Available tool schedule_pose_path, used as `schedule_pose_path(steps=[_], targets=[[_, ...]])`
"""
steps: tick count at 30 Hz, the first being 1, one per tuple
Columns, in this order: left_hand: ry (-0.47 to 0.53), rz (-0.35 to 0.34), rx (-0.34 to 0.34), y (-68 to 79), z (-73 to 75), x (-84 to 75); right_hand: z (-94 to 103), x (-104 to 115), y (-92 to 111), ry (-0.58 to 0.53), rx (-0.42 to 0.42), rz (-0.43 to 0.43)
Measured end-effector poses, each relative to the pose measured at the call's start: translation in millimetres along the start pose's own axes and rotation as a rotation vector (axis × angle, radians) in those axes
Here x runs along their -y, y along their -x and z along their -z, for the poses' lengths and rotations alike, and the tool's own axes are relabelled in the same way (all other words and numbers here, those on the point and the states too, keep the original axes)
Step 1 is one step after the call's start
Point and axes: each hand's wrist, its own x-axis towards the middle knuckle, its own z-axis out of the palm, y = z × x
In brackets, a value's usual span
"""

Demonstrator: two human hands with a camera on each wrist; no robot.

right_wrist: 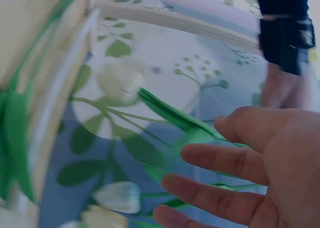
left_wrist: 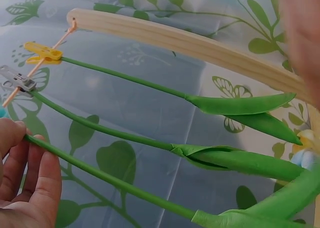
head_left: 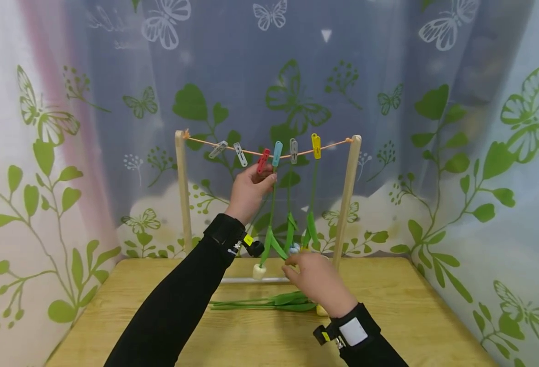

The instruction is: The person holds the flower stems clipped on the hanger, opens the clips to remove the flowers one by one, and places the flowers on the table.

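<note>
My left hand [head_left: 247,191] pinches the upper stem of a white artificial tulip [head_left: 259,271], just under a light blue clothespin [head_left: 277,153] on the cord. The tulip hangs head down. In the left wrist view, thumb and fingertips [left_wrist: 49,173] meet at the stem's top end. Lower down, my right hand [head_left: 317,280] hovers beside the hanging leaves with its fingers [right_wrist: 220,160] spread and nothing held. A blue tulip [right_wrist: 120,197] hangs from a grey clothespin [head_left: 293,151], and a yellow tulip [right_wrist: 102,218] from a yellow clothespin [head_left: 315,146].
An orange cord [head_left: 333,146] spans two wooden posts [head_left: 183,188]. Red [head_left: 263,161], white [head_left: 240,154] and pale grey [head_left: 217,149] clothespins sit on its left half. Green-stemmed tulips [head_left: 269,303] lie on the wooden table [head_left: 232,336], in front of a white bar [head_left: 237,280].
</note>
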Motion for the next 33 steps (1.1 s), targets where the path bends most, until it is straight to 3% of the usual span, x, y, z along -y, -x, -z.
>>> schedule_pose_path(steps=[9,13,18,23,33], targets=[[0.012,-0.006,0.016,-3.5,-2.5,0.8,69.9,2,-42,0.064,-0.033,0.023],[0.03,0.004,0.033,-0.4,-1.4,3.2,101.7,8,-64,0.137,-0.074,0.065],[0.034,0.016,0.014,2.2,-2.5,6.4,134.7,22,-86,0.236,-0.079,0.053],[0.023,0.015,0.015,1.7,-3.7,9.3,156.3,31,-110,0.262,-0.08,0.043],[0.011,0.03,0.003,2.7,-0.6,12.7,186.7,44,-147,0.199,-0.086,0.119]])
